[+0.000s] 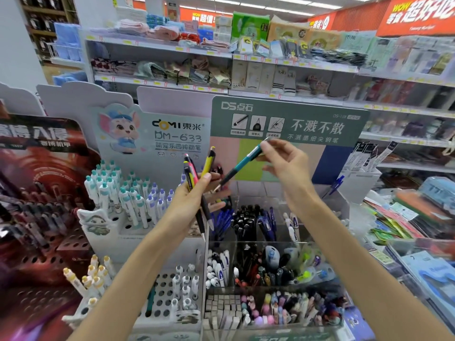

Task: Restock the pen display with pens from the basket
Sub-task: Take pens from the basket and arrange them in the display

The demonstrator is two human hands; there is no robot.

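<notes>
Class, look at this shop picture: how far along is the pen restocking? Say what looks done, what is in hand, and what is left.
Done: the clear display boxes already hold many pens. In hand: the right hand pinches a teal pen by its upper end; the left hand grips a bunch of pens, yellow and pink among them. Left: all of these need slotting in. No basket is in view.
</notes>
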